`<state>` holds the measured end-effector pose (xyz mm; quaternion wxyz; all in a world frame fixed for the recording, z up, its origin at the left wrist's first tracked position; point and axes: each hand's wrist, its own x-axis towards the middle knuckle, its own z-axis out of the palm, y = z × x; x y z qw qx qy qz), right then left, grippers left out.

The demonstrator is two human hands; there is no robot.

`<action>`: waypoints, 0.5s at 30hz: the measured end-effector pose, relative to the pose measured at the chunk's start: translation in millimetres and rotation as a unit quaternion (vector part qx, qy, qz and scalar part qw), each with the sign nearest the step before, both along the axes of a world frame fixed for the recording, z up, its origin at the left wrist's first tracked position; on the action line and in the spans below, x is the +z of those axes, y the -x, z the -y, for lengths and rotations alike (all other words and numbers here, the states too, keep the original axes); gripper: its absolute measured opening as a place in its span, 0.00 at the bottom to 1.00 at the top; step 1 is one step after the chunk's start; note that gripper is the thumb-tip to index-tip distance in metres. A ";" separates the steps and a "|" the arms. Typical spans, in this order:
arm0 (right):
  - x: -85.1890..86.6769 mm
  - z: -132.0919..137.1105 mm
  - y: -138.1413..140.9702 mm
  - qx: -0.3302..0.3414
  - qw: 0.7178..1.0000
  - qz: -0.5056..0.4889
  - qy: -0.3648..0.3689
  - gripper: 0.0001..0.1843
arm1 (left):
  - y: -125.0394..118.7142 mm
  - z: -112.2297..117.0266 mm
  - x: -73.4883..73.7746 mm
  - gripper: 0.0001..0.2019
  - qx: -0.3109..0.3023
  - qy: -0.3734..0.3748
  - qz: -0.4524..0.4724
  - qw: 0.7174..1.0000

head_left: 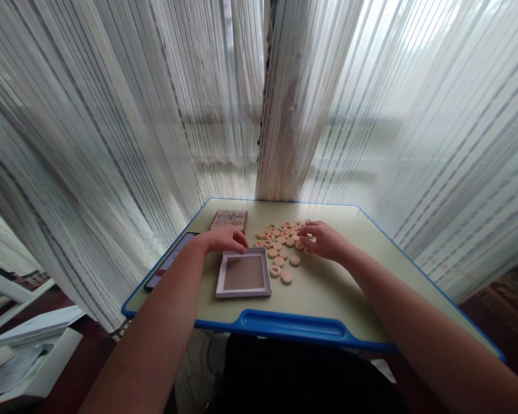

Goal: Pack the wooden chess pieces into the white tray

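Observation:
A shallow white open box [221,276] with a window-like brown bottom lies on the small table. At its far rim is my left hand [228,238], closed with the thumb and curled fingers on the edge. To the right of the box, round wooden Chinese chess pieces [287,277] are spread in a loose heap, some showing red or black characters, others blank side up. Over the heap's right side is my right hand [326,240], its fingers apart and bent down among the pieces. Its fingertips partly cover several pieces, and I see none gripped.
Behind my left hand lies a flat box lid with dark writing [229,219]. A phone [172,261] rests at the table's left edge, partly behind my left forearm. The table [362,287] has a blue rim and a front groove [293,326]. Striped curtains [224,115] hang behind.

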<state>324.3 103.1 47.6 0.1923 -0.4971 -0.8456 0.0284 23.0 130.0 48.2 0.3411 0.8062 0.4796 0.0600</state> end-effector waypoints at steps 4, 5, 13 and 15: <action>9.4 25.6 17.9 0.126 0.987 0.033 0.091 0.28 | 2.4 -1.3 -2.0 0.13 -0.002 0.015 0.007 1.000; 9.5 31.2 23.4 0.137 0.984 0.049 0.097 0.32 | 3.0 -1.7 -3.1 0.12 0.000 0.014 0.015 1.000; -4.4 40.8 42.6 0.162 0.983 0.066 0.055 0.29 | 7.2 -4.2 -8.7 0.10 -0.004 0.038 0.067 0.997; -5.7 38.7 42.4 0.170 0.982 0.071 0.053 0.24 | 7.2 -3.9 -8.5 0.10 -0.002 0.036 0.074 0.997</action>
